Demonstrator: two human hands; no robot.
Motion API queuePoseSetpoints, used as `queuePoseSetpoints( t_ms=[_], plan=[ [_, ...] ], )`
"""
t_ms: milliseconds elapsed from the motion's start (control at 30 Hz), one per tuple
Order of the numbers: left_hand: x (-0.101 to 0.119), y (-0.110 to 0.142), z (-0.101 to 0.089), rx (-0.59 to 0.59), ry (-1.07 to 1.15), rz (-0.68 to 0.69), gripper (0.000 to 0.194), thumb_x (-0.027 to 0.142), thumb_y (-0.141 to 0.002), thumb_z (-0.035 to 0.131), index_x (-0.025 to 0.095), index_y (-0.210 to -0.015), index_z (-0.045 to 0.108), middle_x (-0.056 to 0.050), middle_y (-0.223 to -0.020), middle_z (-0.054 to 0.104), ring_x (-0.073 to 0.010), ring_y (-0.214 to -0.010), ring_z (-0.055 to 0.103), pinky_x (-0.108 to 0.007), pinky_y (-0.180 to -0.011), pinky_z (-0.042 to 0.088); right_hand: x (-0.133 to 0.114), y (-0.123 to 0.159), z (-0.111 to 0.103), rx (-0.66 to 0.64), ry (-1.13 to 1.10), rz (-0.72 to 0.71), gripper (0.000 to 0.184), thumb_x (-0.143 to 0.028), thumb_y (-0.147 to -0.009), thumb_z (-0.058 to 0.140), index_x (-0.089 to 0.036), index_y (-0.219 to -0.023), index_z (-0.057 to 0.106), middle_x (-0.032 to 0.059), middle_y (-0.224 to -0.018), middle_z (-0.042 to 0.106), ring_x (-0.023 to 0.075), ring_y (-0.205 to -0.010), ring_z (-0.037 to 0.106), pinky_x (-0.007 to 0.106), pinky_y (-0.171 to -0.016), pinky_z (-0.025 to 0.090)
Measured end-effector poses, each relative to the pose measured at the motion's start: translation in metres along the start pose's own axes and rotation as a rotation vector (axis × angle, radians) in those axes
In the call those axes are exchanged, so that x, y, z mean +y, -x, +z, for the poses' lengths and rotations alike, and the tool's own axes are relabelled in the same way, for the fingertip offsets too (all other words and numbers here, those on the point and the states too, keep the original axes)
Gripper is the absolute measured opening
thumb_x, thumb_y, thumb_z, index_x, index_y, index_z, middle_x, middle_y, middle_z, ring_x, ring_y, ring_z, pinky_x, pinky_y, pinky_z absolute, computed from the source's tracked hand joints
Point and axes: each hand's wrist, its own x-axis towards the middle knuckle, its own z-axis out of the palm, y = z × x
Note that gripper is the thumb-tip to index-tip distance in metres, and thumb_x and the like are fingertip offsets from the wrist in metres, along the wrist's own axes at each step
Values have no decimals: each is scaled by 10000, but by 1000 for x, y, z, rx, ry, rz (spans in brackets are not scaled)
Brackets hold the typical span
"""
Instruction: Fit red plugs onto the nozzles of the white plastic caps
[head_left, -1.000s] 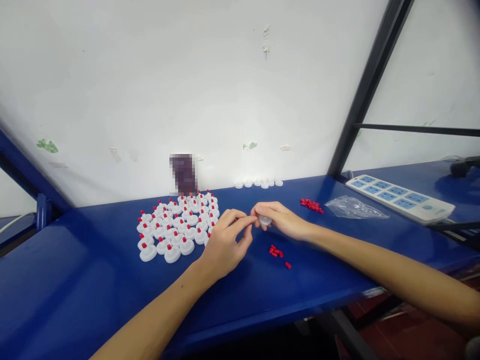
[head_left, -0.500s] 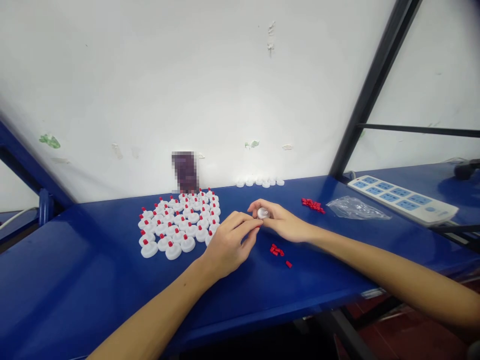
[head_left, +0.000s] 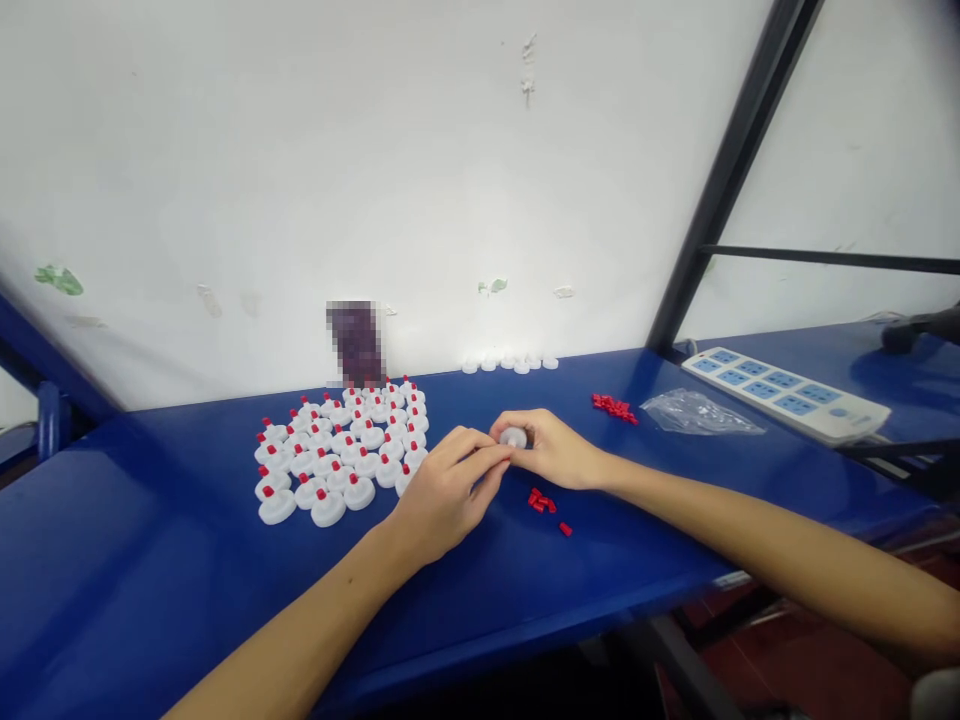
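My right hand (head_left: 555, 450) is closed around a white round bottle cap (head_left: 514, 437), its thumb and forefinger on the rim. Touching that cap's near side is my left hand (head_left: 454, 485), fingers pinched together. A trace of red shows at the left fingertips, which looks like a small red tip cap, mostly covered. Left of my hands stands a cluster of white caps with red tips (head_left: 330, 460). A few loose red tip caps (head_left: 541, 501) lie just in front of my right hand, and a single one (head_left: 565, 529) sits apart nearer the table edge.
White caps without red tips (head_left: 510, 364) line the wall. Further right are a pile of red tip caps (head_left: 615, 409), a clear plastic bag (head_left: 701, 412) and a white power strip (head_left: 787, 395). A blurred dark rectangle (head_left: 358, 343) stands against the wall behind the cluster.
The white cap in my right hand was turned so its nozzle showed half a second ago; now my left fingertips meet it and hide the nozzle. The view has shifted slightly.
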Motion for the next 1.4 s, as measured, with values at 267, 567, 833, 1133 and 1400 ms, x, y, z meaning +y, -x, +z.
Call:
queuePoseSetpoints(
  t_ms=[267, 567, 833, 1133, 1400],
  plan=[
    [0, 2, 4, 11, 51, -77, 175, 122, -957, 569, 184, -1078, 679, -67, -948, 702, -168, -839, 652, -307, -734, 549, -3, 4, 3, 68, 58, -3, 116, -133, -710, 583, -164, -811, 630, -40, -660, 552, 98, -575, 437, 217, -547, 340],
    [3, -1, 3, 37, 81, -146, 159, 143, -936, 614, 195, -1053, 708, -54, -921, 742, -162, -794, 703, -273, -703, 569, -6, 6, 0, -24, -77, 36, 318, -135, -746, 561, -204, -1054, 529, -47, -752, 503, 105, -608, 426, 228, -570, 349],
    [0, -4, 0, 94, 43, -181, 162, 118, -938, 592, 206, -1014, 704, -35, -939, 771, -171, -804, 732, -283, -750, 592, -14, 7, -13, -244, -377, 63, 398, -231, -914, 536, -186, -1306, 488, -23, -816, 469, 103, -675, 415, 232, -603, 362],
    [-8, 1, 1, -2, -65, -58, 157, 120, -949, 557, 203, -1016, 673, -49, -972, 745, -176, -857, 712, -295, -772, 575, -15, 7, -12, -253, -166, -9, 500, -250, -833, 681, -187, -1311, 548, -27, -798, 557, 96, -650, 473, 212, -586, 407],
    [-8, -7, -7, 49, -426, 205, 196, 63, -907, 551, 203, -981, 666, -38, -805, 544, -174, -710, 495, -308, -635, 451, -24, 12, 4, -91, 178, -71, 113, -234, -822, 631, -173, -915, 612, -58, -652, 544, 86, -540, 456, 223, -550, 351]
  ],
)
